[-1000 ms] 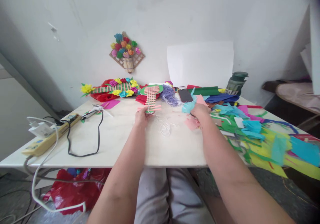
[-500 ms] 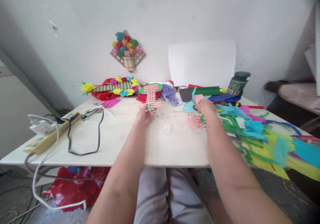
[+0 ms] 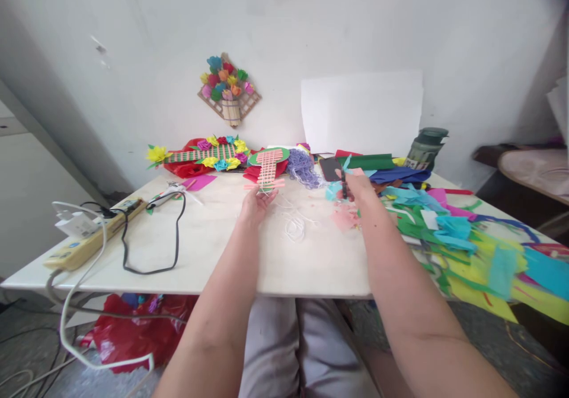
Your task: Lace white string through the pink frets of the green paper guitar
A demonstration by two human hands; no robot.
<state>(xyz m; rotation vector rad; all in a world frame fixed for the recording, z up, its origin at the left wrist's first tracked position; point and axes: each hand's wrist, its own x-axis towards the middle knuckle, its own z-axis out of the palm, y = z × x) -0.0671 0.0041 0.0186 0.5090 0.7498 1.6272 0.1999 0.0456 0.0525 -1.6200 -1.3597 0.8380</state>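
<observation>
My left hand is closed on the lower end of a guitar-shaped craft made of pink sticks on a green backing. White string trails from its lower end and lies loosely coiled on the table. My right hand grips a pair of black scissors, raised above the paper scraps; the blades are hard to make out. Pale pink paper scraps lie just below that hand, and a light blue piece of paper is beside it.
A phone and purple shredded paper lie behind. A flower-trimmed guitar craft is at back left, a power strip with cables at left. Coloured paper scraps cover the right side, near a dark green bottle.
My right hand has lifted the black scissors up from among the scraps and moved slightly left. My left hand stays at the lower end of the guitar craft.
</observation>
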